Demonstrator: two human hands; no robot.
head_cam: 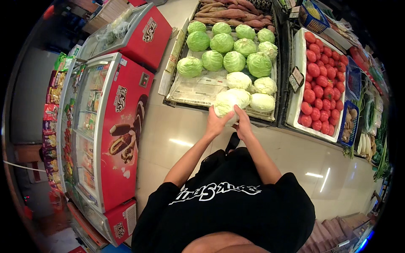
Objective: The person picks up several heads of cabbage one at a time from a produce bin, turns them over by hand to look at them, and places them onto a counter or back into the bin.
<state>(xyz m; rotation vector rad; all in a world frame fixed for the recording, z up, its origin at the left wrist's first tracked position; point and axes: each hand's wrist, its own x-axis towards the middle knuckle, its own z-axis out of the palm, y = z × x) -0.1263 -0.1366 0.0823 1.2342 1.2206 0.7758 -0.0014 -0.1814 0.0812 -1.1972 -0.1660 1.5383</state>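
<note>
A pale Chinese cabbage (225, 102) is held between my two hands at the near edge of the produce bin. My left hand (217, 121) grips its left side, and my right hand (242, 122) is against its right side. Several more pale cabbages, among them one at the near right (262, 102), lie just beyond and beside it. Farther back, round green cabbages (234, 61) stand in rows on a paper-lined bin (196, 90). The undersides of the held cabbage and some fingertips are hidden.
Sweet potatoes (227, 13) lie behind the cabbages. To the right, a white foam box (297, 121) holds tomatoes (322, 81), with blue baskets (353, 126) beyond it. Red chest freezers (121, 132) line the left. Tiled floor (164, 126) shows between freezers and bin.
</note>
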